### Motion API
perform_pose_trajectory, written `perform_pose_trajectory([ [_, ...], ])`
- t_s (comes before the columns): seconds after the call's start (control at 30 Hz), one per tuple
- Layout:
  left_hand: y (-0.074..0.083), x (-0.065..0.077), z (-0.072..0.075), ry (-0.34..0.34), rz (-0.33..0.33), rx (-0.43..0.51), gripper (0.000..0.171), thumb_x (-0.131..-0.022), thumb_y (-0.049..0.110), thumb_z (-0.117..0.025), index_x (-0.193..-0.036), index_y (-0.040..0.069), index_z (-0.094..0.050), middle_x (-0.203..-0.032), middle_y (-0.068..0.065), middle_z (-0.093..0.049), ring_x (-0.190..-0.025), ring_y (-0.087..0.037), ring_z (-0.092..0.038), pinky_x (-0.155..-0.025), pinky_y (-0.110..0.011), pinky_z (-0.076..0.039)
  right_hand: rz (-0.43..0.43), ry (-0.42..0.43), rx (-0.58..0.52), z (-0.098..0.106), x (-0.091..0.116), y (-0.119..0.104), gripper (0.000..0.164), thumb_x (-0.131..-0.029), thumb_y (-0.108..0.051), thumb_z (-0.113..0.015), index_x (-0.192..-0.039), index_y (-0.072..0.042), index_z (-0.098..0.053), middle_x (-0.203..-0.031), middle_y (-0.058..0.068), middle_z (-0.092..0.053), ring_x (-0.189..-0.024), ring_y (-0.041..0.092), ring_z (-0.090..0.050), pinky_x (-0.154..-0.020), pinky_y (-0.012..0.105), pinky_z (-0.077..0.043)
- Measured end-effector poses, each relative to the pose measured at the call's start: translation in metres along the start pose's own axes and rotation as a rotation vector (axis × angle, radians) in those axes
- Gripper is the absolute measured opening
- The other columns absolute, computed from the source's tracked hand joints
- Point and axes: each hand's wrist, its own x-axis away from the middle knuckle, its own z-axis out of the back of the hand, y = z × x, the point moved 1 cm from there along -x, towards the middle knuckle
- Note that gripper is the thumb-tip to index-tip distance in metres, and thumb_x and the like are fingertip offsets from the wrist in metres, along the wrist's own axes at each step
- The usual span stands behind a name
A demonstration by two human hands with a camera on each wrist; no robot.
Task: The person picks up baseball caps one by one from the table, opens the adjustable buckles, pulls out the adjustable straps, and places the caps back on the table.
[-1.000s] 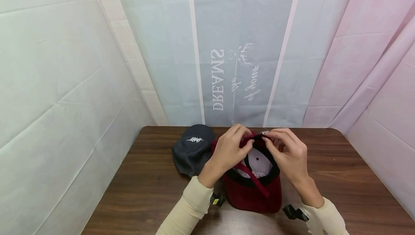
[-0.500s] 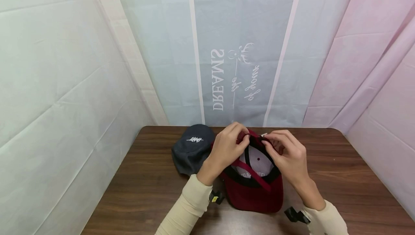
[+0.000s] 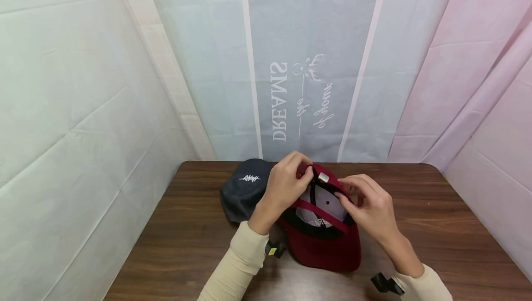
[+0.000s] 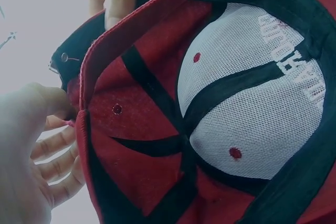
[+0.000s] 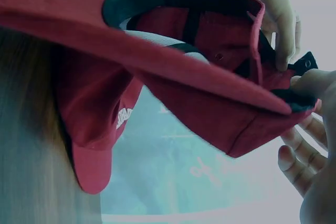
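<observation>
A dark red baseball cap [image 3: 328, 250] is tilted with its opening up and its brim towards me. My left hand [image 3: 284, 183] pinches its back edge, beside a silver buckle [image 3: 323, 177]. With thumb and fingers my right hand [image 3: 371, 206] grips the rim to the right of the buckle. A loose red strap [image 3: 322, 214] crosses the opening. Inside, the left wrist view shows white mesh [image 4: 247, 103] and black taping. In the right wrist view a red brim-like shape [image 5: 93, 166] with white lettering hangs below; I cannot tell whether it is another cap.
Left of the red cap, a dark navy cap [image 3: 245, 195] with a white logo sits on the brown wooden table [image 3: 178, 250]. Printed cloth [image 3: 311, 24] hangs behind the table's far edge, and pale sheets [image 3: 83, 107] stand at the sides.
The silver buckle has come into fuller view and lies further left. My left hand has shifted slightly left and up, my right hand slightly down. The cap has turned a little.
</observation>
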Motion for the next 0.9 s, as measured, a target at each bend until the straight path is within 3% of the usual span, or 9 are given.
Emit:
perform_pose_trajectory([
  [0.17, -0.003, -0.002, 0.004, 0.027, 0.007, -0.005, 0.006, -0.096, 0.007, -0.071, -0.100, 0.012, -0.073, -0.094, -0.002, -0.070, -0.077, -0.013, -0.065, -0.068, -0.024, -0.053, -0.004, -0.023, 0.020, 0.002, 0.005, 0.002, 0.037, -0.101, -0.044, -0.069, -0.111, -0.009, -0.079, -0.096, 0.003, -0.072, -0.075, 0.007, -0.055, -0.054, 0.016, -0.042],
  [0.27, -0.005, -0.003, 0.006, 0.046, 0.012, -0.008, 0.006, -0.095, 0.007, -0.070, -0.099, 0.012, -0.073, -0.093, -0.002, -0.069, -0.077, -0.013, -0.064, -0.067, -0.024, -0.053, -0.021, -0.055, 0.023, 0.005, 0.007, 0.002, 0.025, -0.091, -0.025, -0.081, -0.111, -0.011, -0.078, -0.097, 0.000, -0.072, -0.074, 0.006, -0.055, -0.054, 0.015, -0.042],
  [0.4, -0.007, -0.003, 0.009, 0.059, 0.024, 0.011, 0.007, -0.095, 0.005, -0.070, -0.098, 0.011, -0.071, -0.091, -0.002, -0.067, -0.074, -0.013, -0.063, -0.066, -0.022, -0.051, -0.081, -0.129, 0.042, 0.010, 0.010, 0.001, 0.039, -0.074, -0.004, -0.088, -0.111, -0.014, -0.078, -0.098, -0.003, -0.071, -0.073, 0.006, -0.055, -0.055, 0.013, -0.042],
  [0.67, -0.015, -0.003, 0.014, 0.079, 0.046, 0.035, 0.006, -0.096, 0.005, -0.070, -0.099, 0.010, -0.071, -0.092, -0.003, -0.068, -0.072, -0.012, -0.062, -0.065, -0.021, -0.052, -0.112, -0.211, 0.107, 0.016, 0.011, 0.004, 0.040, -0.073, -0.006, -0.092, -0.106, -0.019, -0.074, -0.092, -0.013, -0.064, -0.072, 0.003, -0.053, -0.056, 0.014, -0.043],
  [0.9, -0.017, -0.001, 0.014, 0.068, 0.063, 0.056, 0.006, -0.097, 0.006, -0.069, -0.100, 0.010, -0.071, -0.094, -0.003, -0.068, -0.072, -0.012, -0.062, -0.066, -0.021, -0.053, -0.170, -0.247, 0.192, 0.020, 0.013, 0.011, 0.038, -0.073, -0.008, -0.094, -0.100, -0.022, -0.070, -0.082, -0.012, -0.060, -0.063, 0.002, -0.055, -0.057, 0.014, -0.043],
])
